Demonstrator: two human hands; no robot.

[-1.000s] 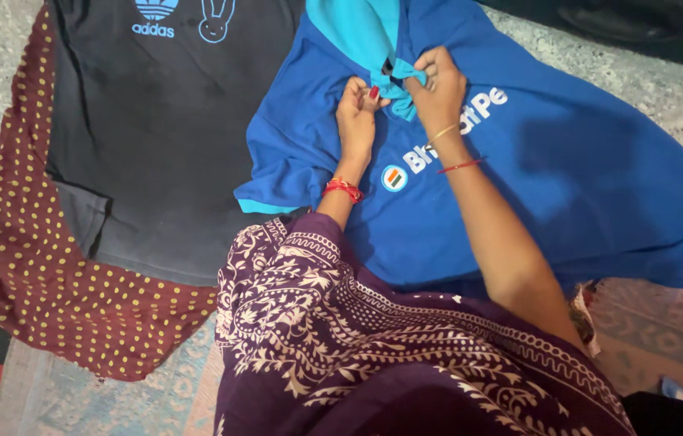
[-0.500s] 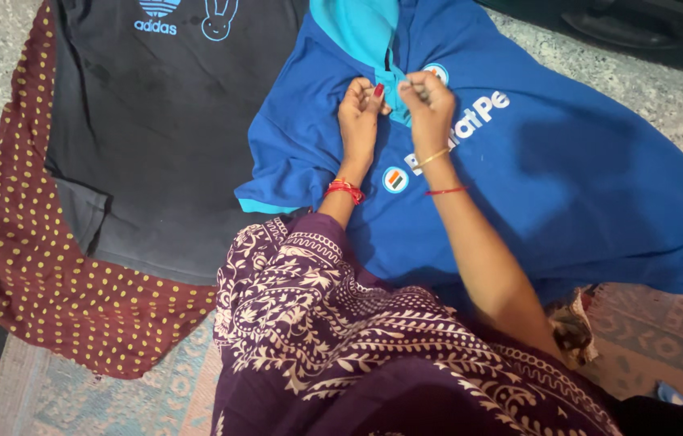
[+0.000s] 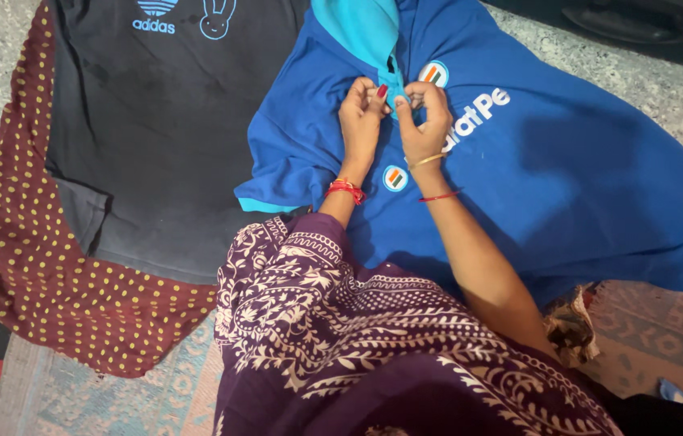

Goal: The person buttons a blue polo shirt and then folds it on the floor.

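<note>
Between both hands' fingers [image 3: 394,93] lies the blue shirt's [image 3: 567,161] turquoise placket [image 3: 394,81].

Soft indoor light, mild shadows, sharp focus

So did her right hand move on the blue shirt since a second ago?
Yes. The right hand has slid down toward her, nearer the small round badge on the blue shirt, and now pinches the turquoise placket beside the left hand.
</note>
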